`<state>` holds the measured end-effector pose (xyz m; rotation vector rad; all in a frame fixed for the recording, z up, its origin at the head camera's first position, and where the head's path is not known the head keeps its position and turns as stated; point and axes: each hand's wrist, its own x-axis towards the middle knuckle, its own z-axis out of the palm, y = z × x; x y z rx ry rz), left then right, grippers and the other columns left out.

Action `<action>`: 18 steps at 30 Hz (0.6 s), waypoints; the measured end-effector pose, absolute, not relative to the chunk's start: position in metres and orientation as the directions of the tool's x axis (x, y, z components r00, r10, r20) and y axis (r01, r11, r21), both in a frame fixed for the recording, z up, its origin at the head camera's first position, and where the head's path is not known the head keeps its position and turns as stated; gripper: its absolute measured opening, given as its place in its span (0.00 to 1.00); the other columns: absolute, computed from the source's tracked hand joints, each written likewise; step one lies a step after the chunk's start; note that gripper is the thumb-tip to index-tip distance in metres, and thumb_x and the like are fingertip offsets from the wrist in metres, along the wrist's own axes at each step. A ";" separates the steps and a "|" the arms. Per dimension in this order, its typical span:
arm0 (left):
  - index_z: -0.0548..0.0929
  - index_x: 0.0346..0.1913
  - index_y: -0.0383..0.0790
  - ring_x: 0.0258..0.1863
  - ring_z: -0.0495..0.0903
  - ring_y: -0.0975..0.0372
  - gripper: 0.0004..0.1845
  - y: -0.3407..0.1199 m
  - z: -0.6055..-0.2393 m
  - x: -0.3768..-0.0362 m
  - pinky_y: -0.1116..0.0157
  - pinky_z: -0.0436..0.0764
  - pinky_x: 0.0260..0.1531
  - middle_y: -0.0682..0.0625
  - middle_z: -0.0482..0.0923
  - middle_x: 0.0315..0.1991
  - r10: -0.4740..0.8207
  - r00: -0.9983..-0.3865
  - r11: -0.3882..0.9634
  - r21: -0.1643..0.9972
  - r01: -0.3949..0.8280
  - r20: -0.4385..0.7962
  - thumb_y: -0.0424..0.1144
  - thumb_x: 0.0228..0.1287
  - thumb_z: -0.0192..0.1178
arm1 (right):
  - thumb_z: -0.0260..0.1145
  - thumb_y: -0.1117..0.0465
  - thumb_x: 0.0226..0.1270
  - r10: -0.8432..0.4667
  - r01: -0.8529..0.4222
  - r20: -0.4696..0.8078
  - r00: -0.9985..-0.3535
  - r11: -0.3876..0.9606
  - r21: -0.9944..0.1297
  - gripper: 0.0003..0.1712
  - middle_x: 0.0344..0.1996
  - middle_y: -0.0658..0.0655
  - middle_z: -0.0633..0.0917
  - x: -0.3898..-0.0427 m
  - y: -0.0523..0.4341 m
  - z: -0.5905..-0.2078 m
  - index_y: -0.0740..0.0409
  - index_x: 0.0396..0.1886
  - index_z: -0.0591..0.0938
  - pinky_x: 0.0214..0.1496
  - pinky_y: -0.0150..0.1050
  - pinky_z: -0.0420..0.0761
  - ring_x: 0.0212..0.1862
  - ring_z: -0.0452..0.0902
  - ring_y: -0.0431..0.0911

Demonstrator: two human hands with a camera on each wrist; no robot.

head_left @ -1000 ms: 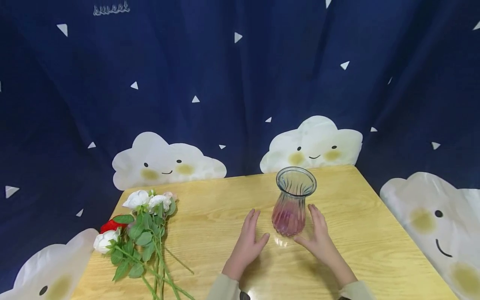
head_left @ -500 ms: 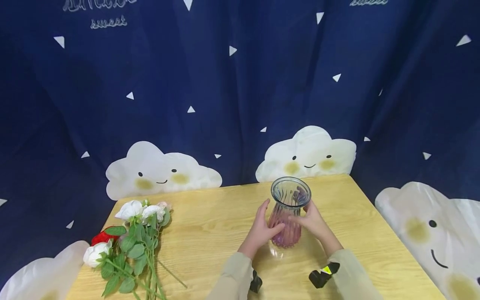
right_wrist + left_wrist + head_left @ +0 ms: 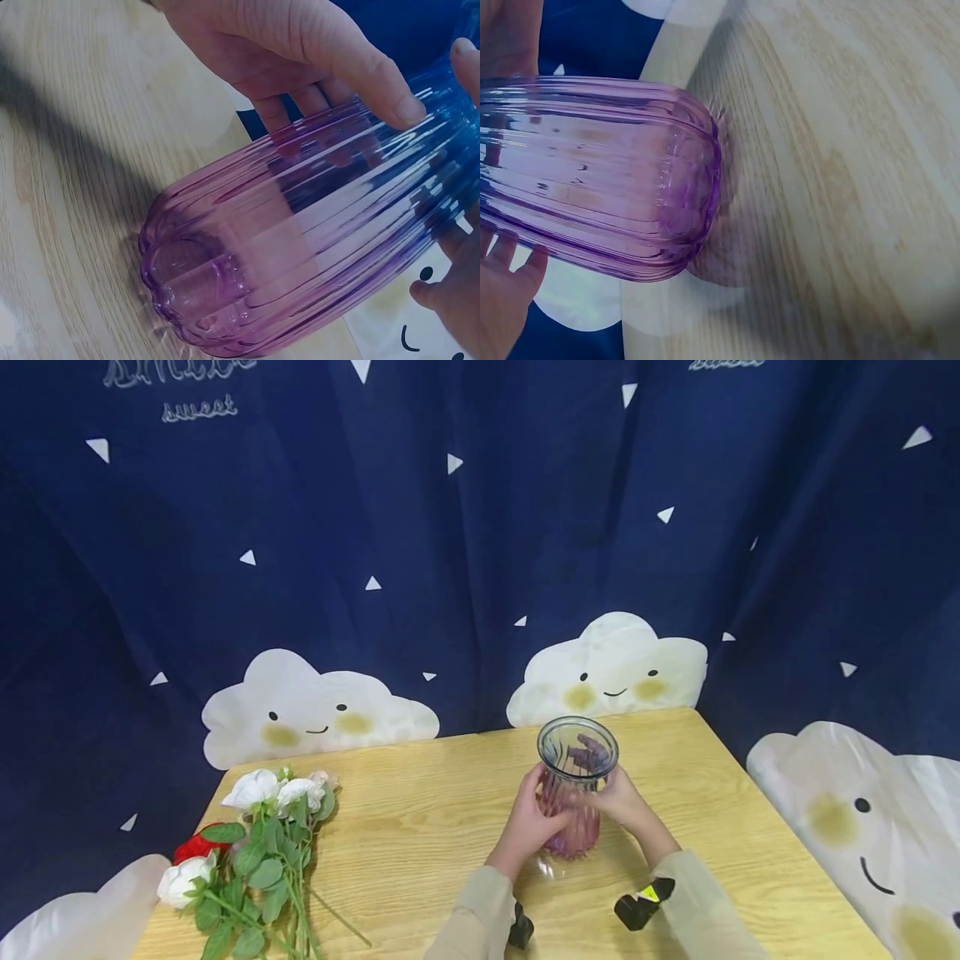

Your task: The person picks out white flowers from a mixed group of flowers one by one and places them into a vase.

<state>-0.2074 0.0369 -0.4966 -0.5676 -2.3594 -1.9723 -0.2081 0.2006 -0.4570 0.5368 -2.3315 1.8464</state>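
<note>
A ribbed glass vase (image 3: 576, 787), purple below and blue-grey at its flared rim, stands on the wooden table (image 3: 420, 827) right of centre. My left hand (image 3: 528, 820) grips its left side and my right hand (image 3: 624, 802) grips its right side, fingers wrapped round the body just below the rim. In the left wrist view the vase (image 3: 600, 172) fills the left half, its base close to the table (image 3: 840, 187). The right wrist view shows the vase (image 3: 300, 247) with the left hand (image 3: 300, 52) laid over it, fingers showing through the glass.
A bunch of white and red roses with green leaves (image 3: 251, 852) lies at the table's left front. A dark blue curtain with cloud faces (image 3: 607, 664) hangs behind and beside the table. Black wrist cameras (image 3: 641, 906) sit on both sleeves.
Both hands lay open on the table either side of the vase; they have since closed in and now grip its body. The head view has tilted slightly.
</note>
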 end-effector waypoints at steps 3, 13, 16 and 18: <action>0.61 0.63 0.47 0.53 0.66 0.61 0.41 0.038 -0.500 -0.210 0.65 0.68 0.51 0.51 0.63 0.54 0.270 -0.931 0.143 0.946 0.290 0.245 0.38 0.45 0.69 | 0.69 0.74 0.43 -0.213 -0.366 0.324 -0.922 0.199 -0.909 0.45 0.53 0.73 0.70 -0.211 0.200 -0.459 0.70 0.62 0.58 0.59 0.57 0.58 0.56 0.64 0.64; 0.62 0.62 0.47 0.51 0.67 0.61 0.40 0.035 -0.497 -0.210 0.64 0.70 0.48 0.52 0.65 0.54 0.296 -0.926 0.142 0.949 0.283 0.233 0.39 0.45 0.69 | 0.68 0.76 0.44 -0.224 -0.410 0.368 -0.903 0.189 -0.892 0.40 0.50 0.73 0.73 -0.210 0.202 -0.460 0.72 0.60 0.61 0.57 0.41 0.64 0.53 0.68 0.60; 0.62 0.62 0.47 0.51 0.67 0.62 0.39 0.032 -0.496 -0.206 0.66 0.71 0.47 0.53 0.66 0.54 0.309 -0.924 0.156 0.947 0.281 0.224 0.40 0.46 0.69 | 0.67 0.77 0.44 -0.248 -0.439 0.392 -0.886 0.177 -0.881 0.40 0.49 0.74 0.72 -0.208 0.203 -0.461 0.73 0.59 0.61 0.56 0.37 0.64 0.52 0.69 0.59; 0.62 0.62 0.47 0.51 0.68 0.62 0.39 0.031 -0.495 -0.203 0.66 0.71 0.47 0.53 0.66 0.54 0.314 -0.924 0.160 0.947 0.278 0.218 0.40 0.46 0.69 | 0.66 0.78 0.44 -0.257 -0.449 0.401 -0.879 0.167 -0.878 0.40 0.49 0.74 0.72 -0.206 0.204 -0.463 0.73 0.59 0.61 0.55 0.34 0.65 0.53 0.70 0.55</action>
